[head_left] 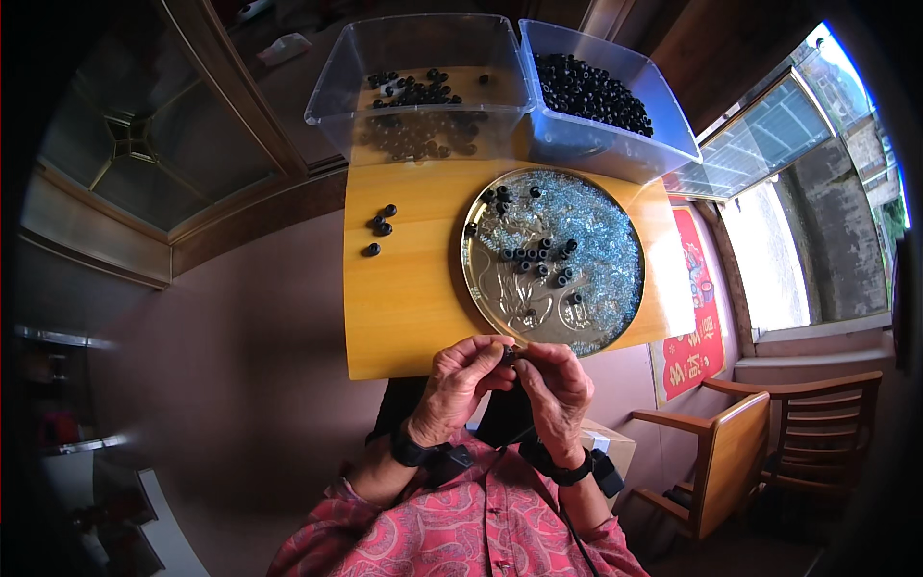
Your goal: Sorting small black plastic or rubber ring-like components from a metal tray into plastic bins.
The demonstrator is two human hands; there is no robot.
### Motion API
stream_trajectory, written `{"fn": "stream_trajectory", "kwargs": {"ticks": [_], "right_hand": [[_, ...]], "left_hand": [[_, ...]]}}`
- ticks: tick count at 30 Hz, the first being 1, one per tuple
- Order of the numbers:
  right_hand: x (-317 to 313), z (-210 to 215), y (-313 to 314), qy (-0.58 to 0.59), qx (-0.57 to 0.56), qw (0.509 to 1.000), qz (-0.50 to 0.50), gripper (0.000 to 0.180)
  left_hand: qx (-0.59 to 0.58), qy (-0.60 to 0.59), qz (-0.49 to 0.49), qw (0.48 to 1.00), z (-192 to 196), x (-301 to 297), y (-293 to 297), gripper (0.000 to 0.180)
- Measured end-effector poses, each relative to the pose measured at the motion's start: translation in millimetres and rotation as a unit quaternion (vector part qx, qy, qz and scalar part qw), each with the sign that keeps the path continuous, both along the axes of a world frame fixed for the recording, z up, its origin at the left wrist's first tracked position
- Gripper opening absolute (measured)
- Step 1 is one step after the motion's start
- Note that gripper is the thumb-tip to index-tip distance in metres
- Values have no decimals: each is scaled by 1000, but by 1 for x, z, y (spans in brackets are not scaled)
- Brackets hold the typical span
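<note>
Close together at the near edge of the table, my hands meet over a small black ring-shaped piece (pixel 509 355). My left hand (pixel 460 377) is closed, pinching that piece between thumb and fingers. My right hand (pixel 556 389) is also closed, its thumb and forefinger pressed together against the piece's side; whatever is between them is too small to make out. Just beyond lies a round gold-coloured tray (pixel 486 298). Many tiny clear bluish beads (pixel 615 255) cover its right and far parts, with several black ring-shaped pieces (pixel 525 256) among them.
Several black pieces (pixel 385 229) sit on the yellow wooden table (pixel 404 317), left of the tray. Two clear plastic bins (pixel 327 96) (pixel 663 139) with more black pieces stand at the far edge. Wooden chairs (pixel 740 462) and a cardboard box (pixel 615 447) are at the right.
</note>
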State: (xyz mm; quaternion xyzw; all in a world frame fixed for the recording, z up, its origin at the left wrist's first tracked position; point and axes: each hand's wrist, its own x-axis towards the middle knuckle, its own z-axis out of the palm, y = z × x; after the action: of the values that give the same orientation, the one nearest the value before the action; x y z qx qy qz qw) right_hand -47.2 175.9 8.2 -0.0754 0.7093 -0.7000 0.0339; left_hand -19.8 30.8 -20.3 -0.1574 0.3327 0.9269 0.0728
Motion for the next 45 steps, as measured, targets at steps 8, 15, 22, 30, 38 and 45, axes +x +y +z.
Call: {"fn": "stream_trajectory", "kwargs": {"ticks": [8,15,22,30,38,45], "right_hand": [[-1,-2,0,3,15,1000,2,18],[-1,0,1,28,67,997,10,19],[0,0,-2,75,96,992,-12,18],[0,2,-4,94,107,990,-12,19],[-4,-3,-4,262,218,940,13,26],[-2,-2,-6,225,221,949,24,36]], "left_hand": [[-10,-4,5,1000,3,0,0,27],[-56,2,7,998,5,1,2,28],[-107,25,19,994,3,2,2,29],[-115,36,29,992,1,3,2,27],[-181,30,31,982,7,7,1,21],[-239,28,16,971,14,9,-7,24]]}}
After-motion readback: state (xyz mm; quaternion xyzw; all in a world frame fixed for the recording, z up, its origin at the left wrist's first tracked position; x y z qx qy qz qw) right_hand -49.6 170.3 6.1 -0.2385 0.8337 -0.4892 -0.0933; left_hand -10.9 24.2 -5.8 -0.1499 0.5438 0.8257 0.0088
